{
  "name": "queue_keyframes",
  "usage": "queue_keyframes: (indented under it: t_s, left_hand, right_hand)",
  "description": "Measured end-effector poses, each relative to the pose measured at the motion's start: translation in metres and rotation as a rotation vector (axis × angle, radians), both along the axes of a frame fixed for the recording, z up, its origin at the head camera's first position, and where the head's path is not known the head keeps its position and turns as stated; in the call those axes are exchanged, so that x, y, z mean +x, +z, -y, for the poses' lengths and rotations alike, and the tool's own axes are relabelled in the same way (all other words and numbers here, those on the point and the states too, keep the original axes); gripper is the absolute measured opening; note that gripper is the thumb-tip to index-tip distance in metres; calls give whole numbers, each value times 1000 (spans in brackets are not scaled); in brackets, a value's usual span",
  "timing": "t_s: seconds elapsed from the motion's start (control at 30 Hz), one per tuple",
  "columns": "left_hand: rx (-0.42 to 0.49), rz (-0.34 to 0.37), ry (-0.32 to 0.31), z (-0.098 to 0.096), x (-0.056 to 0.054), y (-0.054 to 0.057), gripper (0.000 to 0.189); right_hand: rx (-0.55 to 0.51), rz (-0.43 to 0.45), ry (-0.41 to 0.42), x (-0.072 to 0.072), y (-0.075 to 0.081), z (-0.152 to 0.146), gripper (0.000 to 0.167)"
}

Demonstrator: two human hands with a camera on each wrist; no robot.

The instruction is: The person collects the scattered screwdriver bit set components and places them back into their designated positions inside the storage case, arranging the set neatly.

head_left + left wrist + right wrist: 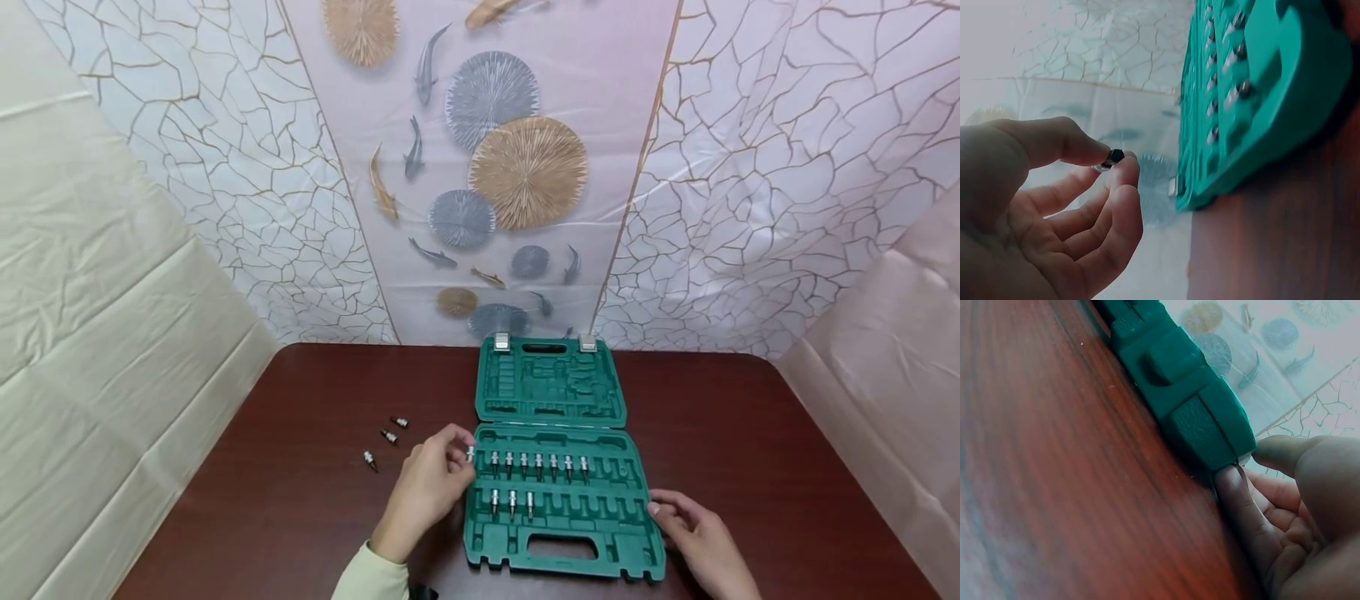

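The left hand [431, 479] pinches a small bit socket [1110, 160] between thumb and index finger, its dark hex tip showing in the left wrist view. In the head view this hand is at the left edge of an open green socket case [555, 521], and the bit socket shows as a small silver end. The right hand [701, 537] holds the right side of the case, with thumb [1233, 481] and a finger at its edge. Several bit sockets [538, 465] fill the case's upper row; three others [512, 503] stand in the row below.
Three loose bit sockets [389, 436] lie on the dark wooden table [285, 517], left of the case. The raised lid [551, 379] has two silver latches and stands toward the patterned back wall [525, 275]. Vacant slots continue rightward in both rows.
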State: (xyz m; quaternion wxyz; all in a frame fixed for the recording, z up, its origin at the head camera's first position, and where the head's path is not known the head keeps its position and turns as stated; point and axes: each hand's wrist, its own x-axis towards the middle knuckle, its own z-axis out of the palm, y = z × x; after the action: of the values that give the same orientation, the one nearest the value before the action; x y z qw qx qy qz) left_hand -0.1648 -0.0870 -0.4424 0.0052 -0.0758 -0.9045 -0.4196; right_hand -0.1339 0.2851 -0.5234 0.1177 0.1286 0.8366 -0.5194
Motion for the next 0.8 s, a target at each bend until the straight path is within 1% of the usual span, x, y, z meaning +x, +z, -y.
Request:
queue_keyframes:
  t_s: [0.13,0.4,0.6,0.7,0.8]
  left_hand:
    - [30,44,-25,-12,-1,-3,23]
    - [114,116,-82,-28,-4,-9,19]
    - [163,186,-101,-39,-7,-12,19]
    - [172,198,-107,-44,-7,-13,21]
    - [165,204,-105,-49,-7,-11,20]
  right_hand:
    - [1,5,1,0,1,-1,64]
    - [9,-13,5,0,1,0,58]
    - [3,-17,2,1,0,0,58]
    - [7,-20,1,2,-1,0,58]
    - [3,-19,-3,2,-1,-1,58]
